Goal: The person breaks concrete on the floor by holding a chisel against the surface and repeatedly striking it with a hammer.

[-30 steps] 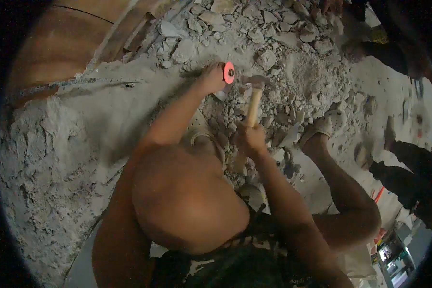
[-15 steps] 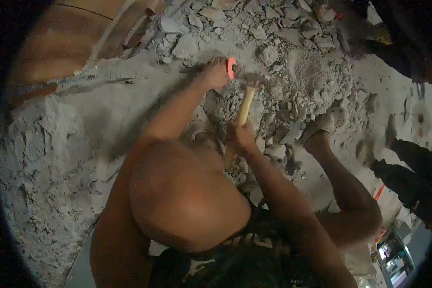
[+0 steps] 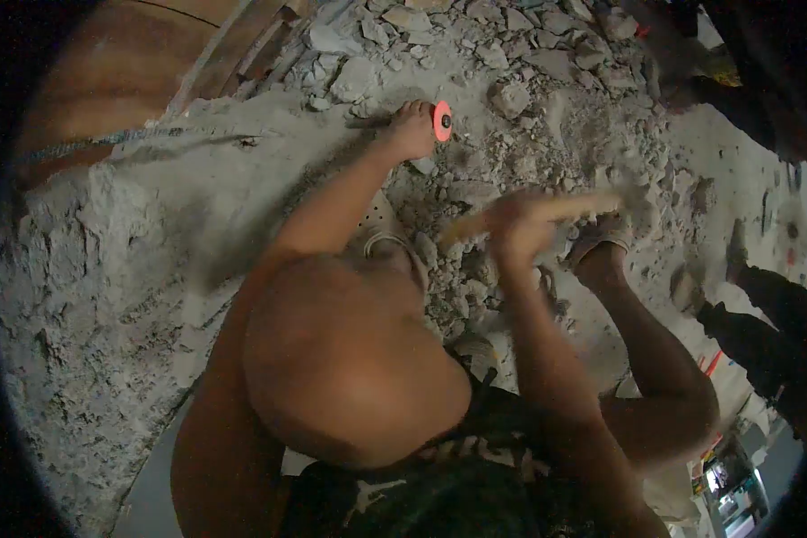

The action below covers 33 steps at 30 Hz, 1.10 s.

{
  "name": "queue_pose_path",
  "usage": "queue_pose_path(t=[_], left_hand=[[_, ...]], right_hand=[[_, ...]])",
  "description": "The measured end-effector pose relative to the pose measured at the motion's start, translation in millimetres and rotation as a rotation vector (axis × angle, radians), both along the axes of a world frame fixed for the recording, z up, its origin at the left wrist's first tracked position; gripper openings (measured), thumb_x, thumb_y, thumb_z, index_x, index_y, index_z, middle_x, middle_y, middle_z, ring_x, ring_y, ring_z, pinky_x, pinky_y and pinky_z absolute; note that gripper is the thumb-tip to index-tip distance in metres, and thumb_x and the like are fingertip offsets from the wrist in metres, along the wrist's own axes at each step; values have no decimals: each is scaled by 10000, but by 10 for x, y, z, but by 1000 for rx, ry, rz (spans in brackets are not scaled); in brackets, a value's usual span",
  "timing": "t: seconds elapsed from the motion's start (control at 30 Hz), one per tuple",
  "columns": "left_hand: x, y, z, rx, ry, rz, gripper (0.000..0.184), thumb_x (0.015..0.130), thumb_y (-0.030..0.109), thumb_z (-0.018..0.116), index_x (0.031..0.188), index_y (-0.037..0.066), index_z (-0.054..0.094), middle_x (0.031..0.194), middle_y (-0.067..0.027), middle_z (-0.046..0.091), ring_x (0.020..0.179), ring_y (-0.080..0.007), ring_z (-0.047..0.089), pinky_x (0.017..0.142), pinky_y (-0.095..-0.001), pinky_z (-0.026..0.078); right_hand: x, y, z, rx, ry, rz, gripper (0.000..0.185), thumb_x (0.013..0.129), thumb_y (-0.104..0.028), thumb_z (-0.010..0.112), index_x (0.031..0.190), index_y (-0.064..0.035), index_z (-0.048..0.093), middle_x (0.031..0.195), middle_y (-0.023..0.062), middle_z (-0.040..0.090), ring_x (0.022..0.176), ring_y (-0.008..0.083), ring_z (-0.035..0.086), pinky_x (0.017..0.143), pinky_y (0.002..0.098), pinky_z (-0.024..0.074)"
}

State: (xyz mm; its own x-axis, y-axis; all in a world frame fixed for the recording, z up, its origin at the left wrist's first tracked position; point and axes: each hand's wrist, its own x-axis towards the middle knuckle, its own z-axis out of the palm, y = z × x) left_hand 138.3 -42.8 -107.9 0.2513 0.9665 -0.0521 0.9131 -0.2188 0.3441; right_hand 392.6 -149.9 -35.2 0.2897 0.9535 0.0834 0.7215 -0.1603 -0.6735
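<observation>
My left hand [image 3: 412, 132] is closed around a chisel, its fingers against the wall-like concrete edge. Only the round pink hand guard [image 3: 441, 121] and the dark striking end of the chisel show; its shaft and tip are hidden. My right hand [image 3: 520, 229] grips the wooden handle of a hammer [image 3: 576, 207]. That hammer is swung out to the right, well apart from the chisel, and its head is smeared by motion. Beneath the hammer lies broken concrete rubble [image 3: 511, 99].
Rough broken concrete [image 3: 90, 341] fills the left side, with a brown wooden panel [image 3: 125, 67] above. My feet in clog shoes [image 3: 381, 224] stand among the rubble. At the right edge are another person's dark-clothed legs [image 3: 762, 332].
My right hand has swung the hammer away from the chisel, up and to the right, turning its handle from near upright to near level. My left hand stays nearly in place.
</observation>
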Motion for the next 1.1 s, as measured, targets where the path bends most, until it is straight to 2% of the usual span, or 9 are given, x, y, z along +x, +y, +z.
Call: queue_pose_path(t=[0.07, 0.17, 0.3, 0.33, 0.53, 0.6, 0.77, 0.9, 1.1], left_hand=[[35, 37, 211, -263, -187, 17, 387, 788, 142, 548, 1140, -3, 479, 1171, -209, 491, 1122, -376, 457, 984, -470, 360], [-60, -78, 542, -223, -155, 71, 465, 770, 97, 557, 1212, -8, 459, 1268, -248, 444, 1235, -426, 365, 1022, -485, 328], [-85, -82, 274, -36, -229, 10, 400, 729, 38, 563, 1122, 8, 490, 1100, -199, 504, 1112, -383, 444, 961, -466, 367], [-107, -70, 241, -32, -276, -1, 397, 739, 44, 561, 1127, 8, 492, 1092, -200, 508, 1103, -386, 450, 961, -462, 368], [-117, -99, 196, -45, -396, 26, 402, 760, 56, 559, 1153, 8, 497, 1103, -201, 517, 1079, -401, 473, 960, -451, 378], [-110, -91, 267, -44, -391, 22, 406, 761, 56, 560, 1160, 13, 499, 1112, -199, 519, 1076, -403, 479, 957, -450, 381], [-130, -125, 368, -198, -222, 40, 558, 727, -4, 485, 1276, -39, 396, 1289, -270, 430, 1236, -435, 378, 1041, -468, 330], [-129, -134, 350, -147, -265, -78, 563, 718, -6, 469, 1274, -56, 391, 1277, -277, 435, 1228, -451, 372, 1056, -458, 319], [-157, -139, 15, -61, -126, 14, 522, 731, 2, 498, 1248, 19, 421, 1255, -201, 449, 1218, -382, 395, 1050, -452, 316]], right_hand=[[-391, -591, -1162, -622, 852, 267, 106, 880, -129, 567, 866, -28, 537, 609, 19, 514, 487, 134, 491, 444, 296, 431], [-388, -275, 234, -798, 1068, 88, 107, 851, -100, 596, 888, -27, 527, 617, 18, 514, 493, 117, 496, 418, 285, 416], [420, -17, 236, -589, 985, 38, 135, 828, -130, 602, 895, -21, 557, 643, 30, 537, 482, 142, 521, 415, 282, 435], [654, 63, 16, -412, 440, -43, 155, 837, -154, 589, 909, -18, 567, 666, 33, 543, 489, 151, 528, 428, 281, 451], [499, 538, 802, 129, 1226, -248, 217, 867, -226, 590, 785, -31, 541, 696, 83, 564, 564, 245, 539, 599, 375, 505], [81, 4, 107, -78, 74, 24, 223, 870, -216, 581, 906, 3, 568, 738, 96, 598, 625, 282, 579, 678, 410, 520], [-306, -281, 93, -999, 1142, -35, 233, 841, -184, 616, 898, 35, 559, 738, 105, 603, 609, 206, 594, 513, 351, 480], [201, -40, 437, -632, 777, -51, 198, 812, -176, 657, 863, -41, 520, 637, 9, 518, 506, 132, 500, 448, 288, 417], [312, 517, 870, -48, 1276, -293, 187, 849, -200, 562, 723, -83, 487, 681, 57, 510, 562, 203, 503, 540, 376, 442]])
